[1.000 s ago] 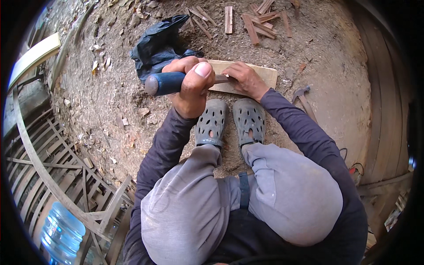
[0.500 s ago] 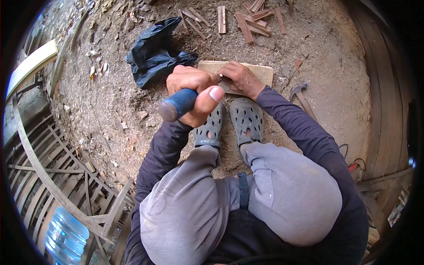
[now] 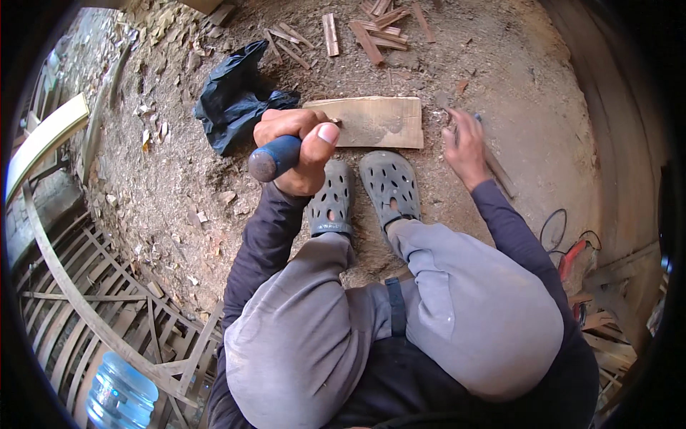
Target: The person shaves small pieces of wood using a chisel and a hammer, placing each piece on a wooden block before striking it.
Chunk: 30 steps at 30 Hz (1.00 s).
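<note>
My left hand is shut on a tool with a blue, steel-capped handle, probably a chisel; its tip is mostly hidden by my fist, above the left end of a pale wooden board lying just beyond my grey clogs. My right hand hovers right of the board with fingers slightly apart, over a hammer whose head is mostly behind it. I cannot see it gripping the hammer.
A dark plastic bag lies left of the board. Reddish wood strips are scattered beyond it. Slatted woodwork and a blue water jug stand at left. A red power tool with a cable lies right.
My right hand has left the board and tool and moved right, over the hammer. My left hand still holds the tool, now a little left of where it was half a second ago.
</note>
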Tool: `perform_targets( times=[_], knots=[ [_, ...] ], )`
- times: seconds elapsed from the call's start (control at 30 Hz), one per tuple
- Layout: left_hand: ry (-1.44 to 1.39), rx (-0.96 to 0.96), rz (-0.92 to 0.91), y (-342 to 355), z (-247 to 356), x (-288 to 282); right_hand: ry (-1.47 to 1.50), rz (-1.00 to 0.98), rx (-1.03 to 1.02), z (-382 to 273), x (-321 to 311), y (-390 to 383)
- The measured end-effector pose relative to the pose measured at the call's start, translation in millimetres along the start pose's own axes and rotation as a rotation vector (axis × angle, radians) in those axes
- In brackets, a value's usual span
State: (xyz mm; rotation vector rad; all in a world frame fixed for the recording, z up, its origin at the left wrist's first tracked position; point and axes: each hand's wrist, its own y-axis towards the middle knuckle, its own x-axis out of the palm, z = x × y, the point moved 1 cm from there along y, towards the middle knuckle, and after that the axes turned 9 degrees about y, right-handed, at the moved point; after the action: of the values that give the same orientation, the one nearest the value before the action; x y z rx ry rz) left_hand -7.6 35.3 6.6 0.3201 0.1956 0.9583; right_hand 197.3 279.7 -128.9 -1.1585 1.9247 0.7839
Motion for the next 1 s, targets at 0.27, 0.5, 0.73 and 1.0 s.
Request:
perform_targets(
  times=[0.27,0.5,0.73,1.0],
  knots=[
    [0.239,0.0,-0.01,0.8,7.2,6.3,-0.284,-0.146,0.336,81.7,-27.6,-71.0],
    [0.132,-0.128,-0.02,1.0,3.9,16.5,0.441,0.03,0.336,3.4,-75.8,-25.3],
    [0.017,-0.2,0.047,1.6,0.4,19.7,0.555,-0.212,-0.348,-212.8,-218.7,69.7],
    [0.13,0.103,0.191,-0.5,-4.1,31.5,0.312,-0.333,-0.528,-243.9,-199.6,80.9]
  ],
)
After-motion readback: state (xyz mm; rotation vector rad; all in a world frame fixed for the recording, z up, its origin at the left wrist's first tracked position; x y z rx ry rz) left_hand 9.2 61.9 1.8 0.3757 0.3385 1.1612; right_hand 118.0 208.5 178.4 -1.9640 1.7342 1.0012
